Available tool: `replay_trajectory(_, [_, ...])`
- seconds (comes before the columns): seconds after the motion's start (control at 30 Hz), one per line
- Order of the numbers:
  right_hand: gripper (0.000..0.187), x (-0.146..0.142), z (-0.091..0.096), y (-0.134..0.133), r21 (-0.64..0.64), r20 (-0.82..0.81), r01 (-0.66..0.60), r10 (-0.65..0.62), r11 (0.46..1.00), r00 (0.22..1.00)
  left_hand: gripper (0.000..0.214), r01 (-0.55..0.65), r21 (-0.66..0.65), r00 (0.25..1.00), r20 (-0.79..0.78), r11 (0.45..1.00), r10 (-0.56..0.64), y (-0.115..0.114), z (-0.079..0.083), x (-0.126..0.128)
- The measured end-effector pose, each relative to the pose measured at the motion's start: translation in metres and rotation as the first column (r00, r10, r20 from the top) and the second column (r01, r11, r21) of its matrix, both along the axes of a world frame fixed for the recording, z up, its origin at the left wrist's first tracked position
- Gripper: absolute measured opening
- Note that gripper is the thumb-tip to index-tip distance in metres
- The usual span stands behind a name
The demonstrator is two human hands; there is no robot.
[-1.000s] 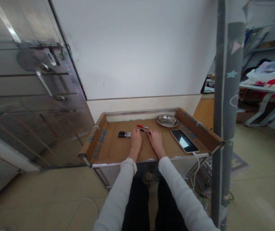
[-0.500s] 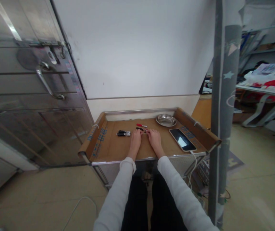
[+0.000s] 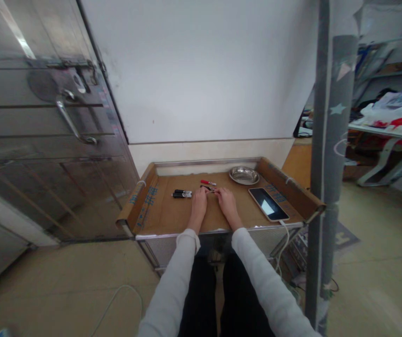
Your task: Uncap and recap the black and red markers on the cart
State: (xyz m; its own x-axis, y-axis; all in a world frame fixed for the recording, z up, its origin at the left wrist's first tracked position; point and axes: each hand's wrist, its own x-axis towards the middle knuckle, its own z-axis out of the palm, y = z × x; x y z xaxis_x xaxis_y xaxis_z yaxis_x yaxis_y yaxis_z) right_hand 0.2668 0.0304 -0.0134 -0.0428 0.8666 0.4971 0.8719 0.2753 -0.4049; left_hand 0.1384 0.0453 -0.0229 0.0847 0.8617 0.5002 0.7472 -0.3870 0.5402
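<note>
My left hand and my right hand rest side by side on the cardboard-lined tray table. Their fingertips meet at a small dark pen-like thing lying between them; the fingers are curled over it, and the grip is too small to make out. A red marker lies just beyond the hands. Two black markers lie to the left of my left hand.
A steel bowl sits at the tray's far right. A phone with a lit screen lies at the right, its cable hanging over the edge. A grey pole stands right, a metal door left.
The hands stay at the same spot on the tray. Only the camera view has shifted slightly.
</note>
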Motion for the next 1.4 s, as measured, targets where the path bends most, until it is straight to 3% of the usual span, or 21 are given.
replay_trajectory(0.17, [0.02,0.001,-0.005,0.004,0.021,-0.015,-0.006,0.006,1.0,1.0,0.015,-0.012,0.017,0.999,-0.044,1.0,0.013,0.001,-0.002,-0.001])
replay_trajectory(0.43, [0.025,0.0,-0.01,0.006,0.046,-0.087,-0.141,0.145,0.989,0.986,0.02,0.106,0.011,0.994,-0.037,0.994,-0.106,0.002,-0.001,0.001])
replay_trajectory(0.7, [0.024,0.001,-0.001,-0.006,0.031,-0.008,0.176,-0.176,0.984,0.984,0.048,0.097,0.071,0.955,-0.286,0.993,-0.073,-0.005,0.003,0.005])
replay_trajectory(0.97, [0.022,0.001,-0.001,-0.013,-0.044,0.121,0.284,-0.277,0.958,0.953,0.025,-0.047,0.063,0.883,-0.465,0.997,0.071,-0.02,0.01,0.005])
replay_trajectory(1.13, [0.024,0.002,-0.002,-0.012,-0.055,0.156,0.167,-0.156,0.984,0.975,0.021,-0.023,0.026,0.897,-0.441,0.999,0.032,-0.022,0.011,0.003])
replay_trajectory(1.23, [0.03,0.002,-0.003,-0.01,-0.044,0.086,0.049,-0.046,0.998,0.995,0.02,0.009,0.022,0.914,-0.406,1.0,0.001,-0.02,0.011,0.002])
replay_trajectory(1.33, [0.042,0.001,-0.005,-0.011,0.016,-0.1,-0.17,0.171,0.985,0.98,0.019,0.028,0.019,0.936,-0.35,0.999,-0.019,-0.023,0.013,0.001])
replay_trajectory(1.4, [0.057,0.0,-0.004,-0.014,0.071,-0.187,-0.349,0.357,0.934,0.915,0.019,-0.005,0.013,0.951,-0.309,1.0,0.009,-0.029,0.017,0.0])
